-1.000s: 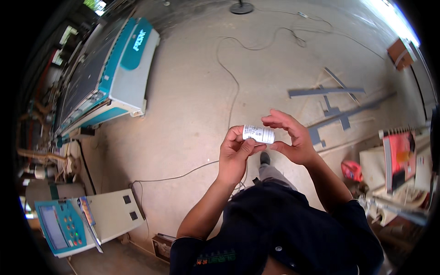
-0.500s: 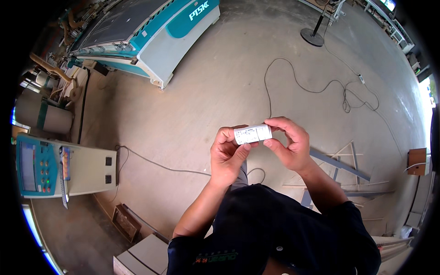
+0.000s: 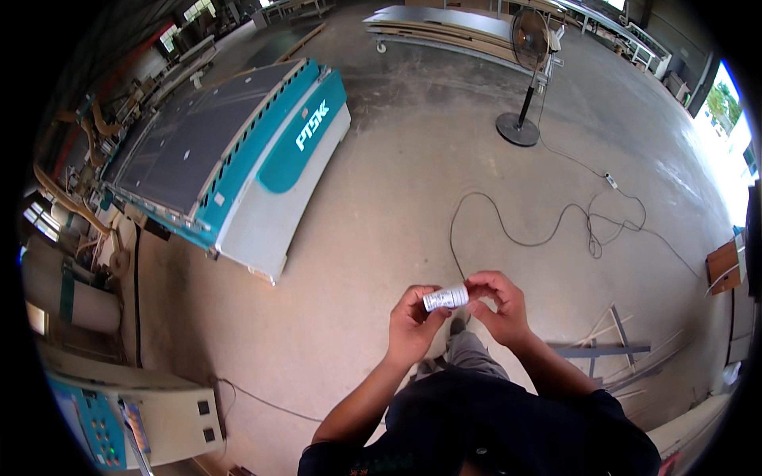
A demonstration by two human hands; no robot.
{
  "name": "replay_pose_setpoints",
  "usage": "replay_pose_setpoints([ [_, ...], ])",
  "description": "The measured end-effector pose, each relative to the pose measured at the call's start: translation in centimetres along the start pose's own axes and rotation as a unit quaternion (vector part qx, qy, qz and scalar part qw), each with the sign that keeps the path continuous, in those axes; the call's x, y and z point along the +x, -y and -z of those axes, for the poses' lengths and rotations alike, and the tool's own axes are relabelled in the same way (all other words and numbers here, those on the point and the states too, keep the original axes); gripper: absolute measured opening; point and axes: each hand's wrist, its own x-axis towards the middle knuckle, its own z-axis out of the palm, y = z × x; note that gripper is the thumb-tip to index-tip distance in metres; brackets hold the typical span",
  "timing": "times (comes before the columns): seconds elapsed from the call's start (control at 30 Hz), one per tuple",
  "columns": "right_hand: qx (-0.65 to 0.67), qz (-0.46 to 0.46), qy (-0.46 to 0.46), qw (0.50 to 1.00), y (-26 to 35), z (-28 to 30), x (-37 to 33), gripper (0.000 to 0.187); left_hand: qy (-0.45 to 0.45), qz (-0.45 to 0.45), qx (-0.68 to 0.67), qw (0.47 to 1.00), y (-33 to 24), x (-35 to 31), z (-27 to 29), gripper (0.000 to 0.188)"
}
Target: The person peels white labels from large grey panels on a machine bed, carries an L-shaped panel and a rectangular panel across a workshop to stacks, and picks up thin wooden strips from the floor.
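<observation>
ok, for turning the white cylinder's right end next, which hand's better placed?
Probably the right hand: its thumb and fingers are at that end of the white cylinder, though contact is hard to confirm. The left hand holds the opposite end.

The grey floor (image 3: 381,182) bears a teal-and-white machine (image 3: 274,206) toward its left, a pedestal fan (image 3: 525,107) and a board-laden trolley (image 3: 444,28) toward its far edge, with a daylit opening (image 3: 721,119) at its right edge.

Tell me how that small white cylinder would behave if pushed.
The white cylinder, being round, would probably roll if laid on its side. It is likely light, as the left hand holds it between thumb and fingers.
</observation>
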Motion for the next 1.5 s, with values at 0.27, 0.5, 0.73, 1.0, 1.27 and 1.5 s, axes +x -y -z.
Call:
replay_pose_setpoints([
  [0.27, 0.031, -0.075, 0.136, 0.987, -9.5, -0.4, 18.4, 0.019, -0.095, 0.075, 0.118, 0.986, 1.1, 14.8, 6.9, 0.016],
  [0.5, -0.009, -0.048, 0.298, 0.953, -13.7, -4.4, 34.1, 0.02, -0.239, 0.044, 0.193, 0.95, -0.9, 24.4, 13.4, 0.014],
  [0.73, -0.01, -0.09, 0.306, 0.948, -21.4, -9.4, 46.2, 0.022, -0.255, 0.063, 0.207, 0.942, 0.2, 35.0, 23.9, 0.013],
  [1.0, 0.017, -0.19, 0.228, 0.955, -29.3, -15.9, 61.8, 0.022, -0.253, 0.034, 0.178, 0.95, -3.4, 47.1, 37.0, 0.011],
  [1.27, 0.006, -0.338, 0.128, 0.932, -41.5, -27.0, 77.8, 0.021, -0.455, 0.051, 0.098, 0.883, -7.8, 46.5, 49.4, 0.018],
  [1.5, -0.202, -0.142, 0.081, 0.966, -57.3, -35.9, 90.3, 0.019, -0.64, 0.142, 0.024, 0.755, -6.3, 42.1, 52.0, 0.025],
])
